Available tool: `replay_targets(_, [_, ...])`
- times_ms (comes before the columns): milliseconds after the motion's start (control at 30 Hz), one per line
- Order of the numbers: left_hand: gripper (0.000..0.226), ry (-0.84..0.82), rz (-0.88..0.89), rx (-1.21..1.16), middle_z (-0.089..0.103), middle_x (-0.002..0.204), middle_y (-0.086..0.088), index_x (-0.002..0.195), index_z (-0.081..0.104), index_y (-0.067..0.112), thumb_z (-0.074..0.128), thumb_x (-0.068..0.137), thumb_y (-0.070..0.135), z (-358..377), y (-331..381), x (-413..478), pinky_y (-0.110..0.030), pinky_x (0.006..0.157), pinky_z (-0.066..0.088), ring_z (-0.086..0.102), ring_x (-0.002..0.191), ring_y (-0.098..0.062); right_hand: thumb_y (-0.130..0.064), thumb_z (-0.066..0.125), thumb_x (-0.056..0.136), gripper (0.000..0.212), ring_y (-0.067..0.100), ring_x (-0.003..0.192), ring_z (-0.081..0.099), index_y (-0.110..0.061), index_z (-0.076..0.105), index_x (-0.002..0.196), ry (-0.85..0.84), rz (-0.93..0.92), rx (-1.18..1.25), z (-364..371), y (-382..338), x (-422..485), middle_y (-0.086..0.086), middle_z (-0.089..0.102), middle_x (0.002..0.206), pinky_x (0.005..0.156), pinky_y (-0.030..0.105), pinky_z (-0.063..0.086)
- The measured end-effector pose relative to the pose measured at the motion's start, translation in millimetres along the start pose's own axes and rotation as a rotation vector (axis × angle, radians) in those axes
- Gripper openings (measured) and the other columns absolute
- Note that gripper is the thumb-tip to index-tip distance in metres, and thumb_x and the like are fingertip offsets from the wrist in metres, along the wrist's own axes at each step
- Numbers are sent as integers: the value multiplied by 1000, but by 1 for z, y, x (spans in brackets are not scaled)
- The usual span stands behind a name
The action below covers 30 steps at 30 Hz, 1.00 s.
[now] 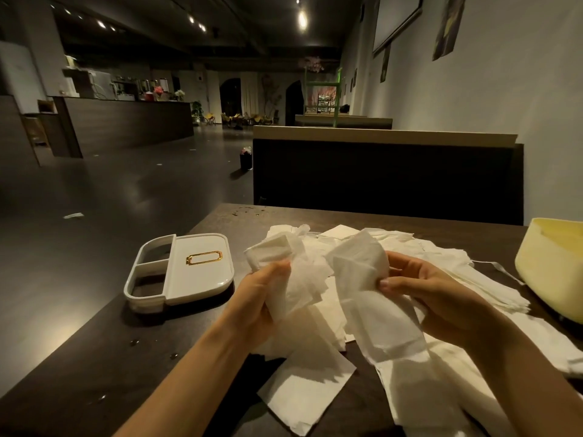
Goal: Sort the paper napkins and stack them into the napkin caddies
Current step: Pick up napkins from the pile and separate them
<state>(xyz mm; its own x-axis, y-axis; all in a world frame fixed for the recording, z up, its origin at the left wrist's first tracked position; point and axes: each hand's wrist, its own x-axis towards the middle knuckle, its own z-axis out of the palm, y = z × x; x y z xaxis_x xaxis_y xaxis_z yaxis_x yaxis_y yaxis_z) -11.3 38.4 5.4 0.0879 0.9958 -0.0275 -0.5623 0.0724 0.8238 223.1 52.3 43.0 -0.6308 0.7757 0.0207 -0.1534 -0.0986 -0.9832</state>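
While both hands are raised just above the table, each grips its own bunch of napkins: the left hand is closed around a crumpled wad, and the right hand pinches a flatter folded napkin between thumb and fingers. Held apart like this, the 2 bunches are probably being separated for sorting. Beneath and beyond the hands lies the loose napkin pile, unsorted. Left of the left hand sits a white caddy, lid on, its 2 open side compartments holding no napkins. Right of the right hand stands a yellow caddy; its contents cannot be seen.
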Motion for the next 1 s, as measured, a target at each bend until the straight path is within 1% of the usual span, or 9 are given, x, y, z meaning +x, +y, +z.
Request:
replay_targets(200, [21,-71,-43,141,58,92,-15,102,59,18,57,87,4,14,-8,-9,-32,62,54,55,81,-23,-25,95,32,64,24,87,70,-23,76,93,62,-87,54,10,3,5,9,72,99,59,33,58])
replay_targets(267, [23,-114,-42,163,63,93,-16,101,61,16,55,86,0,19,-11,-10,-33,72,49,58,83,-23,-23,92,42,56,23,87,71,-22,74,95,89,-107,55,15,6,8,8,72,97,58,33,58])
replay_targets(333, [26,-189,-64,150,70,89,-13,101,66,14,52,84,-1,26,-11,-13,-35,74,55,66,84,-23,-15,78,60,41,19,84,71,-19,68,100,150,-129,6,20,9,12,2,73,92,59,31,59])
replay_targets(467, [24,-239,-105,83,72,71,-8,96,63,10,39,94,12,31,-10,-17,-30,57,59,70,65,-19,-8,65,80,33,18,88,69,-21,59,109,308,-216,-267,28,21,19,1,71,98,70,28,58])
replay_targets(633, [37,-199,-158,88,73,82,-10,101,63,18,41,87,44,24,-10,-14,-31,58,59,70,73,-23,-15,70,81,51,9,89,62,-33,42,120,508,-382,-683,32,34,23,-15,54,101,64,18,57])
replay_targets(700, [32,-214,-178,130,70,92,-12,96,69,22,50,80,41,23,-10,-16,-35,67,58,67,82,-23,-18,70,81,46,8,88,62,-32,44,117,480,-427,-738,35,39,24,-18,52,102,62,14,55])
replay_targets(800, [30,-145,-180,185,61,109,-15,112,56,21,57,82,27,24,-9,-16,-42,87,50,58,100,-27,-28,69,81,41,6,97,55,-27,52,118,462,-406,-907,35,42,25,-17,49,110,64,5,50])
replay_targets(900, [18,-138,-170,137,69,99,-13,108,58,18,49,92,17,25,-9,-17,-40,79,55,65,93,-26,-33,70,80,38,6,99,52,-26,56,115,475,-369,-1009,31,41,25,-15,51,111,62,6,48])
replay_targets(1000, [19,-154,-189,79,74,85,-10,106,59,14,44,96,21,26,-7,-18,-35,65,59,71,77,-23,-39,72,77,41,3,97,53,-39,49,110,411,-401,-993,28,36,21,-20,49,111,68,8,50])
